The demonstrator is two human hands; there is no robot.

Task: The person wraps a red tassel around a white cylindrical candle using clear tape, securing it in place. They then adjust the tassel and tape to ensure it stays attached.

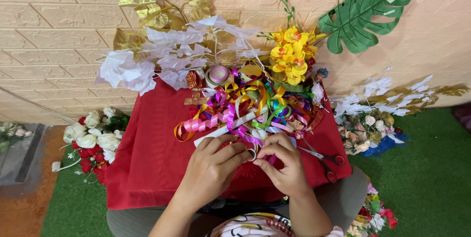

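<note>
My left hand (216,166) and my right hand (283,163) meet over the near edge of a small table draped in red cloth (147,153). Between their fingertips sits a small roll of clear tape (251,154), pinched from both sides. A purple ribbon end (271,158) shows under my right fingers. Just beyond the hands lies a tangled heap of curling ribbons (250,107) in pink, purple, orange, green and gold. A white paper tube (223,130) lies slanted among them. Red-handled scissors (324,161) rest on the cloth right of my right hand.
White and gold artificial leaves (162,55), yellow flowers (292,55) and a big green leaf (365,14) lean on the brick-pattern wall. Red and white roses (95,141) lie left of the table on green turf; mixed pastel flowers (365,126) lie right. A tape spool (217,75) sits behind the ribbons.
</note>
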